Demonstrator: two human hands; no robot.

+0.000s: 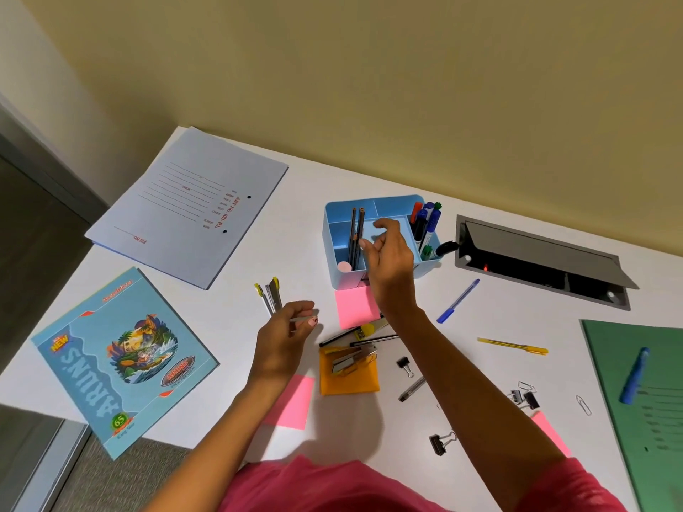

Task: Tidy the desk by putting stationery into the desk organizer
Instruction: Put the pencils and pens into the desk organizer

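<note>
White desk (pixel 258 253) against a yellow wall, viewed from above. Toward the back, blue desk organizer (pixel 347 280), middle compartments hidden behind the right hand (pixel 390 260), thumb and fingers curled, pinching what looks like a pale blue note pad (pixel 367 230) above the organizer's middle; cannot tell whether it rests inside. Left hand (pixel 284 338) nearer, well apart from the organizer, clamped round a bunch of pens (pixel 271 299) with yellow clips: seemingly three, barrels hidden in the fist. Under the right forearm, dark pens (pixel 351 339) partly covered, number unclear, beside something yellow too hidden to name. Green folder (pixel 635 419) cut off at the right edge; notebook (pixel 122 360) overhanging the near left edge. In the organizer: two pencils (pixel 356 234) upright at the left, one pink eraser (pixel 344 267) at the front left, about six markers (pixel 425 223) crowded at the right, overlapping too much for a sure count. On the desk: three pink sticky notes (pixel 356 306), one half behind the right arm; one orange pad (pixel 349 380) bearing one stapler (pixel 353 358); four loose pens (pixel 458 301), one lying on the green folder; two paper clips (pixel 584 404); binder clips (pixel 441 443), two single and a small cluster hard to separate; one pale folder (pixel 188 208) at the back left; one open cable hatch (pixel 543 260) right of the organizer.
</note>
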